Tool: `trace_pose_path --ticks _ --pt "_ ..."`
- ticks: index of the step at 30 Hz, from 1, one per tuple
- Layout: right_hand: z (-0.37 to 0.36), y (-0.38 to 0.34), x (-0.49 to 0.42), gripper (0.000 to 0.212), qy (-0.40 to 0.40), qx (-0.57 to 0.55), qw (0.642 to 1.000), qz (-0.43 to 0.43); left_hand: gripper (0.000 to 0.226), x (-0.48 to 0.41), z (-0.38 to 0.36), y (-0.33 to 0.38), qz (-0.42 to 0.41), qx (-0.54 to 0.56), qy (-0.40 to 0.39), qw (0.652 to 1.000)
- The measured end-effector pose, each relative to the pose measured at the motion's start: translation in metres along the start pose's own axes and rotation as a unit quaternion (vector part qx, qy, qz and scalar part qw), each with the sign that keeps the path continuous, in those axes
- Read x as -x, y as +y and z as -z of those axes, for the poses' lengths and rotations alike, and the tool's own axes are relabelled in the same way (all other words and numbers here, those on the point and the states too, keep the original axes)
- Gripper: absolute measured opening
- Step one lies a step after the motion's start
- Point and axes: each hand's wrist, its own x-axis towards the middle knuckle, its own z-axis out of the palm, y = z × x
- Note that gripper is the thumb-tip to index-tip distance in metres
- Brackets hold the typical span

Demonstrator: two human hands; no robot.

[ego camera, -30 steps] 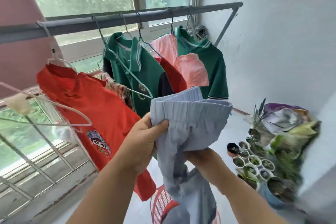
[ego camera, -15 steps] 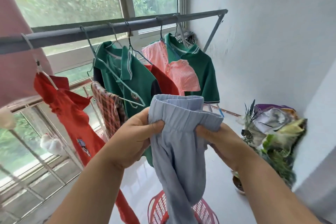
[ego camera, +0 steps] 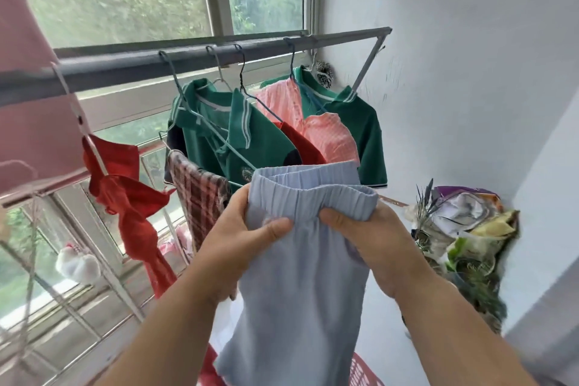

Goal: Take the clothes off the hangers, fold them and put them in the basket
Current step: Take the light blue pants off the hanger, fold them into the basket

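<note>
Right hand (ego camera: 369,238) nearer left (ego camera: 241,244) on shorts (ego camera: 300,291)

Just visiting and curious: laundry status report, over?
Left hand, right hand: both gripping blue garment at waistband. Held up unfolded, off hanger. Red basket below; green shirts hang behind.

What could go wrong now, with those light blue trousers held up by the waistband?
The left hand and right hand pinch only the waistband of the light blue trousers; the rest hangs loose, so a mid-air fold may come out crooked. The red basket shows only at the bottom edge, so a drop could miss it. The plants stand close on the right; swinging cloth might brush them.
</note>
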Motion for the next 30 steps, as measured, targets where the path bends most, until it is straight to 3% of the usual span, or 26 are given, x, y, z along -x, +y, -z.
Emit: trace_pose_path --ticks 2,6,9,11,13,15,19,24,27,30 --pt "-0.005 0.001 0.0 0.034 -0.015 0.013 1.0 -0.016 0.054 0.0 0.002 0.0 -0.018 0.001 0.051 0.999" --pt "-0.006 0.003 0.002 0.042 -0.069 -0.035 0.995 -0.068 0.043 -0.005 0.014 -0.008 -0.002 0.024 0.07 0.997" --pt "-0.018 0.012 -0.002 0.029 0.021 -0.039 0.997 -0.055 0.052 -0.011 0.017 -0.015 -0.062 -0.222 0.137 0.963" --pt "-0.026 0.017 -0.006 0.027 0.063 -0.058 0.995 -0.044 0.046 -0.011 0.008 -0.012 -0.121 -0.3 0.139 0.936" --pt "-0.033 0.017 -0.008 0.032 0.045 -0.089 0.994 -0.047 0.039 -0.007 -0.008 -0.005 -0.104 -0.264 0.028 0.958" --pt "-0.04 0.011 -0.006 0.037 -0.001 -0.141 0.988 -0.067 0.054 -0.004 -0.023 -0.003 -0.067 -0.235 -0.07 0.967" --pt "-0.042 -0.002 -0.004 0.061 -0.095 -0.25 0.959 -0.094 0.068 -0.007 -0.029 -0.006 -0.061 -0.213 -0.035 0.975" --pt "-0.024 -0.012 -0.006 0.059 -0.107 -0.251 0.958 -0.084 0.025 -0.005 -0.047 -0.003 -0.096 -0.177 0.04 0.979" --pt "-0.01 -0.011 -0.006 0.053 -0.098 -0.226 0.966 -0.083 0.02 -0.001 -0.06 0.0 -0.072 -0.13 0.028 0.988" --pt "0.001 -0.01 -0.007 0.058 -0.108 -0.217 0.967 -0.078 0.063 0.005 -0.076 0.004 -0.044 -0.173 -0.019 0.984"
